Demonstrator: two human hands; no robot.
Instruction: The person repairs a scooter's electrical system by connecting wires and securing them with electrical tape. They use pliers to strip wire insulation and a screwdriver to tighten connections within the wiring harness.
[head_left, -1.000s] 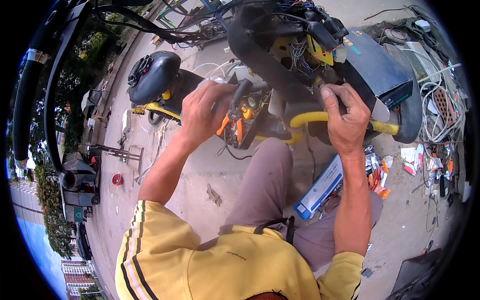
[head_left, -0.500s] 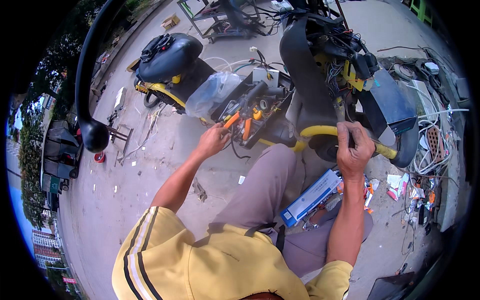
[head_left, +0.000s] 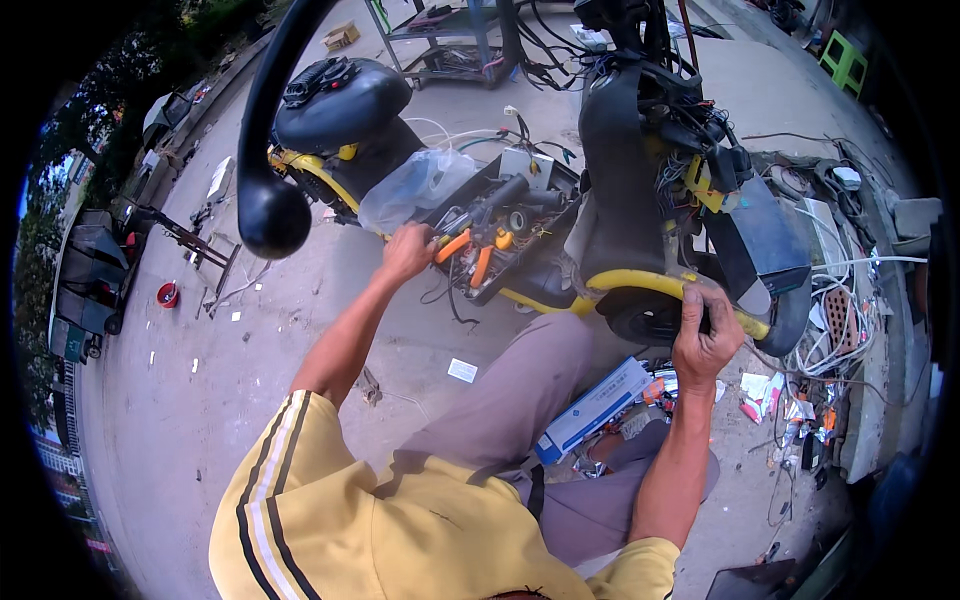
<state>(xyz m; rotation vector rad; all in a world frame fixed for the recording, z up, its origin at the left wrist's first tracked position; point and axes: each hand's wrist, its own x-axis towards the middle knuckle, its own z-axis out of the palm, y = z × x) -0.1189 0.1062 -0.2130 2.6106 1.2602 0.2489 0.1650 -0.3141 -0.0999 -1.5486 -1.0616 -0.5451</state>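
My left hand (head_left: 408,252) is at the near left edge of a black tool tray (head_left: 462,292), fingers curled by the tools. What they close on is hidden. Orange-handled pliers (head_left: 453,246) lie just right of it, among more hand tools and a roll of tape (head_left: 517,221). My right hand (head_left: 708,338) is bent, thumb and fingers drawn together against the yellow frame tube (head_left: 632,279) of a partly stripped electric scooter (head_left: 625,170). I cannot make out anything between those fingers. A clear plastic bag (head_left: 405,195) sits beside the tray.
The scooter's black seat (head_left: 345,115) and bundled wiring (head_left: 680,195) are exposed. A blue-and-white box (head_left: 592,412) lies by my legs, near torn wrappers (head_left: 765,398). White cable (head_left: 850,320) is coiled at right. A metal cart (head_left: 440,45) stands at the back.
My left hand has shifted from the orange handle leftward along the tray edge. My right hand stays by the yellow tube. The whole view has turned slightly.
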